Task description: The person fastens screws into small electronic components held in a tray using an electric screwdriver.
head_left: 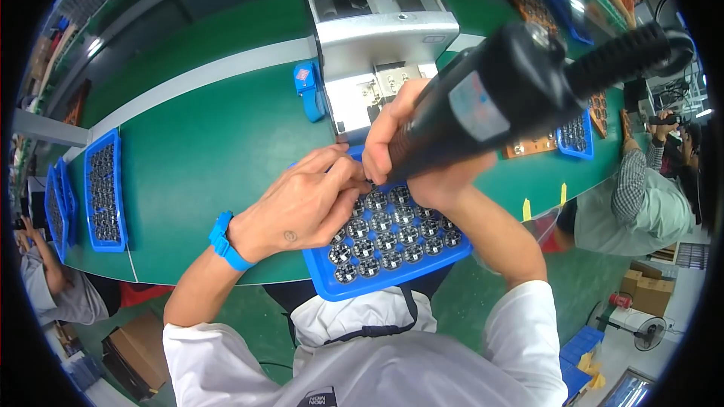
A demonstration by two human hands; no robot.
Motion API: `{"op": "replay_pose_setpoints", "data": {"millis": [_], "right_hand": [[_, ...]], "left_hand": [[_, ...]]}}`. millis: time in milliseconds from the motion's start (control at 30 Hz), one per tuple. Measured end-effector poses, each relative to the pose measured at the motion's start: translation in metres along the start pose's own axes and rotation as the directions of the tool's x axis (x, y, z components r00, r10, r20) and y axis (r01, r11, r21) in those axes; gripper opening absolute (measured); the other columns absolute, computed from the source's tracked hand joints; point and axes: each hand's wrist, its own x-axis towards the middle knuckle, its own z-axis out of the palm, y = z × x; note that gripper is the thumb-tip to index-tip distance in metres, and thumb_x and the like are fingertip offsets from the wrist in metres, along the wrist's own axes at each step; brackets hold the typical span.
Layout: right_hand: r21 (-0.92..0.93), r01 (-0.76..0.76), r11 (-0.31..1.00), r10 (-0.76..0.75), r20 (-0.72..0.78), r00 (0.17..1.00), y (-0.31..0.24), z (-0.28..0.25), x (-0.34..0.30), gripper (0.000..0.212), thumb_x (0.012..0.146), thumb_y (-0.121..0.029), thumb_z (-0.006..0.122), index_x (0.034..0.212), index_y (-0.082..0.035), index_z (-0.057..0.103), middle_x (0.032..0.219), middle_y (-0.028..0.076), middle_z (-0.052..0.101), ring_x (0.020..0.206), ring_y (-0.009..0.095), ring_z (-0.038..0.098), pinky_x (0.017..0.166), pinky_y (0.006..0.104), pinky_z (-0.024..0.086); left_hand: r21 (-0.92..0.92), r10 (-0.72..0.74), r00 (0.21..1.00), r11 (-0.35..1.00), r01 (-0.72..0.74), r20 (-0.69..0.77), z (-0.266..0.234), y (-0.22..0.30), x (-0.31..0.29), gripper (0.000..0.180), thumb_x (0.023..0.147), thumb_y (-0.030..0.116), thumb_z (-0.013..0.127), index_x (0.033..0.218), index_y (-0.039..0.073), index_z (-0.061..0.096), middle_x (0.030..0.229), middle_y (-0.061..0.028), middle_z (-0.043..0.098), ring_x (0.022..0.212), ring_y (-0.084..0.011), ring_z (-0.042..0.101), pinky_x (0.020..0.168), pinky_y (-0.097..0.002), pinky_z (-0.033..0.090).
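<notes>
My right hand (445, 181) is wrapped round a black electric screwdriver (483, 98), its cable end up and to the right and its tip slanting down to the left. At the tip, the fingers of my left hand (309, 200) are pinched together over the far side of a blue tray (326, 284). What they hold is small and mostly hidden. Round circuit boards (387, 241) lie in rows in the tray, which reaches over the near edge of the table. The screwdriver and both hands cover its far part. A blue wrist strap (228, 243) is on my left wrist.
A silver machine (385, 38) stands beyond the tray, with a blue strap-like item (308, 90) on its left. Other blue trays of boards stand at left (105, 192) and right (575, 139). Co-workers sit at both sides, one in a checked sleeve (632, 181).
</notes>
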Motion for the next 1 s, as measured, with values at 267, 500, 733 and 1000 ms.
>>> {"op": "replay_pose_setpoints", "data": {"millis": [267,500,733,1000], "right_hand": [[0.002,-0.028,1.000,0.028,0.075,0.997,-0.006,0.004,0.005,0.102,0.083,-0.084,0.026,0.138,0.002,0.029,0.066,0.015,0.058,0.049,0.020,0.054,0.050,0.0315,0.048],[0.058,0.376,0.925,-0.374,-0.051,0.926,-0.033,-0.014,0.038,0.105,0.077,-0.088,0.031,0.143,-0.006,0.024,0.067,0.010,0.053,0.048,0.021,0.053,0.047,0.0350,0.048],[0.412,0.522,0.747,-0.493,-0.182,0.851,-0.037,-0.005,0.040,0.106,0.075,-0.088,0.032,0.141,-0.005,0.026,0.069,0.011,0.054,0.049,0.022,0.054,0.049,0.0357,0.048],[-0.228,0.360,0.905,-0.388,-0.090,0.917,-0.033,-0.006,0.042,0.105,0.073,-0.089,0.034,0.135,-0.004,0.032,0.064,0.010,0.053,0.050,0.020,0.056,0.049,0.0310,0.048]], "left_hand": [[0.015,0.021,0.999,1.000,-0.021,-0.028,0.001,-0.001,-0.004,0.014,0.080,-0.002,0.060,0.093,-0.001,0.055,0.086,-0.0140,0.066,0.090,-0.0358,0.061,0.095,-0.0467,0.048],[0.049,0.041,0.997,0.998,-0.038,-0.064,0.005,-0.003,-0.007,0.018,0.080,-0.006,0.060,0.097,-0.001,0.055,0.092,-0.0109,0.065,0.093,-0.0336,0.063,0.095,-0.0475,0.049],[0.086,0.073,0.995,0.994,-0.067,-0.070,0.005,-0.003,-0.006,0.021,0.080,-0.007,0.060,0.098,-0.001,0.051,0.094,-0.0110,0.066,0.092,-0.0347,0.063,0.094,-0.0480,0.050],[0.103,0.077,0.995,0.992,-0.070,-0.069,0.004,-0.002,-0.006,0.020,0.080,-0.007,0.059,0.097,-0.001,0.050,0.095,-0.0107,0.067,0.093,-0.0353,0.063,0.093,-0.0485,0.050]]}}
